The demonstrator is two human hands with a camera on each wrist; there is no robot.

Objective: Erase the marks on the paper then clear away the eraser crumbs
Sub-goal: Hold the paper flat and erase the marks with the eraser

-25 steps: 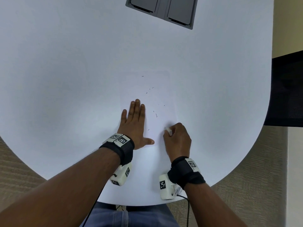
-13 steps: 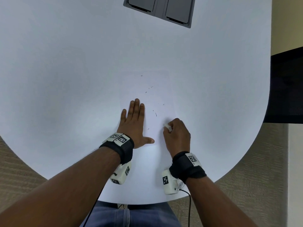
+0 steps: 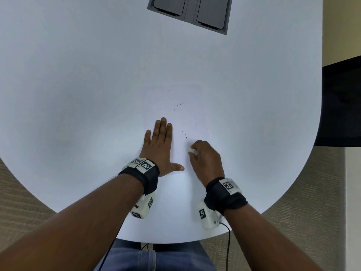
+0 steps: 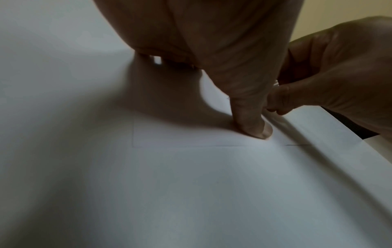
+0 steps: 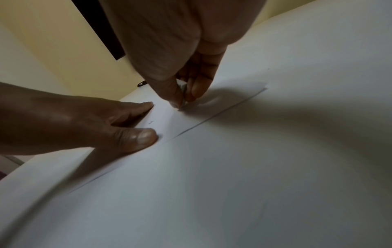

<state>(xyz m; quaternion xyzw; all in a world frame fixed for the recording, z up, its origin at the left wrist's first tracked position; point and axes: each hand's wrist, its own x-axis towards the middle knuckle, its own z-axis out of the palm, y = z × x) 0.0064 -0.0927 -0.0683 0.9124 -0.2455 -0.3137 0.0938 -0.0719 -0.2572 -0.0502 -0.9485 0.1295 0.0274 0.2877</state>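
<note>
While the left hand point(image 3: 160, 145) lies flat, fingers straight and thumb spread, pressing the white paper point(image 3: 156, 102) onto the white table point(image 3: 78, 75), the right hand point(image 3: 205, 159) curls tight, pinching a small white eraser point(image 3: 192, 151) between thumb and fingertips, its tip down on the sheet near the lower right edge. Dark eraser crumbs point(image 3: 185, 135) lie scattered just beyond both hands. Far across the table sits a grey panel point(image 3: 188, 12)
</note>
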